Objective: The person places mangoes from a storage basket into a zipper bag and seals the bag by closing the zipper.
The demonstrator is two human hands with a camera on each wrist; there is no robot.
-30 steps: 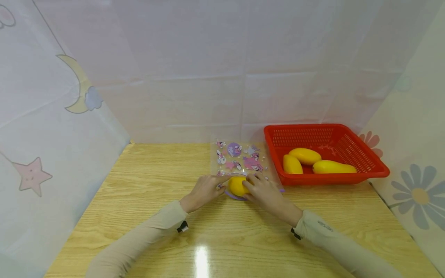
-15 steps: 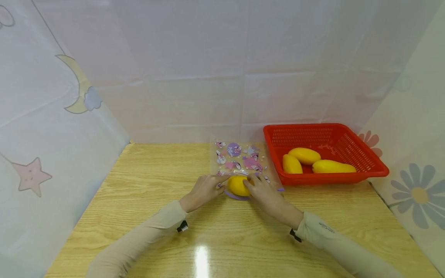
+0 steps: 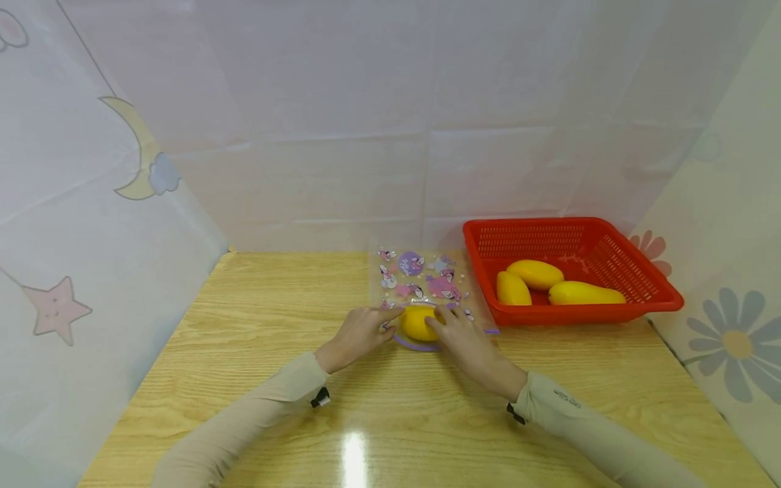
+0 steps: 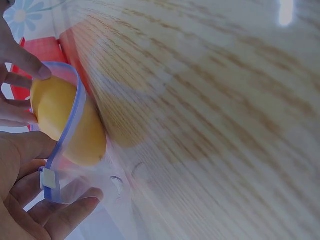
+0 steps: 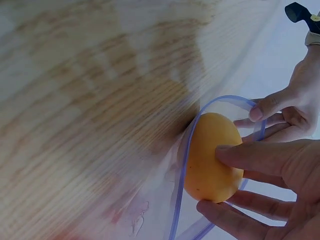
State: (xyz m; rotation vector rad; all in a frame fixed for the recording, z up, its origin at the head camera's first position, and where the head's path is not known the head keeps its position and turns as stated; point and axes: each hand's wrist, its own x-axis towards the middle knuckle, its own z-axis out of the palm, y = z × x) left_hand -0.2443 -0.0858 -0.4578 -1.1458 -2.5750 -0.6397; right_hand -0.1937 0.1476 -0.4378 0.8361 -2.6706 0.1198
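A clear zip bag (image 3: 411, 263) printed with pink and purple cartoons lies on the table, its purple-edged mouth spread toward the person. In that mouth sits a yellow mango (image 3: 417, 327), partly inside. My right hand (image 3: 466, 342) grips the mango's right side; the right wrist view shows its thumb (image 5: 232, 156) on top and fingers round the end. On the other side, my left hand (image 3: 360, 335) pinches the bag's edge and holds the mouth open. A white slider (image 4: 47, 178) sits on the zip beside the left fingers in the left wrist view.
At the right rear stands a red plastic basket (image 3: 573, 314) with three more yellow mangoes (image 3: 535, 274) in it, close to the bag. The wooden table (image 3: 274, 285) backs onto a pale cloth wall (image 3: 329, 135), with printed cloth on both sides.
The mango and the right hand have shifted slightly forward, and more of the purple rim shows in front. The left hand stays in place.
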